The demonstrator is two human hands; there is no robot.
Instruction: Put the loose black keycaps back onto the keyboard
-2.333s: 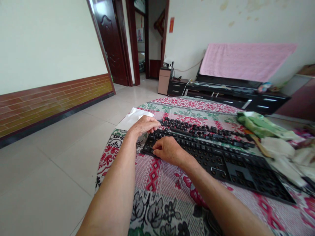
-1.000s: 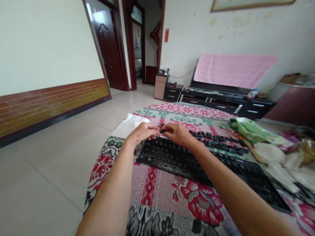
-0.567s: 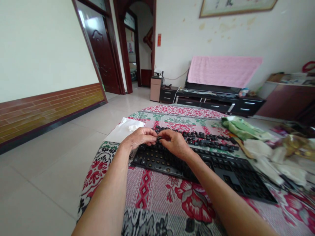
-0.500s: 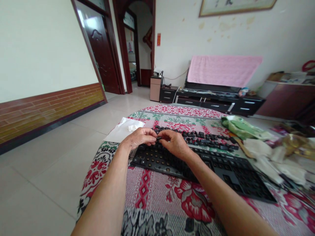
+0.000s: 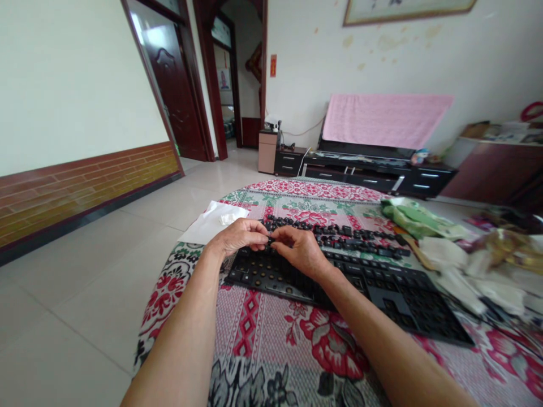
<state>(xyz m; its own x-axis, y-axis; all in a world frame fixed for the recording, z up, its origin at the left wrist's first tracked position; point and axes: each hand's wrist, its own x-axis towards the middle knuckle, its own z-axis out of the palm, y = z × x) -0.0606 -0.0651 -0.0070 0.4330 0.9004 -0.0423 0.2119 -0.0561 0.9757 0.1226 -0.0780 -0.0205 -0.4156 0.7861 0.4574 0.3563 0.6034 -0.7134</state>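
Note:
My left hand [image 5: 241,236] and my right hand [image 5: 300,250] meet above the left part of a black keyboard [image 5: 388,299]. Their fingertips pinch together on a small black keycap [image 5: 270,239], mostly covered by the fingers. Many of the keyboard's keys are off, baring round brownish spots at its left end; part of it is hidden under my right hand and forearm. Behind it, loose black keycaps [image 5: 369,247] lie in rows on the cloth.
A patterned red, green and grey cloth [image 5: 271,322] covers the table. White paper [image 5: 201,226] with a crumpled tissue [image 5: 232,216] lies at the left. Green cloth [image 5: 418,219] and whitish fabric [image 5: 449,257] are heaped at the right. A low black cabinet [image 5: 428,182] stands beyond.
My hands stay pinched together at nearly the same spot, with small shifts of the fingers. The keycap between them shows slightly less than before.

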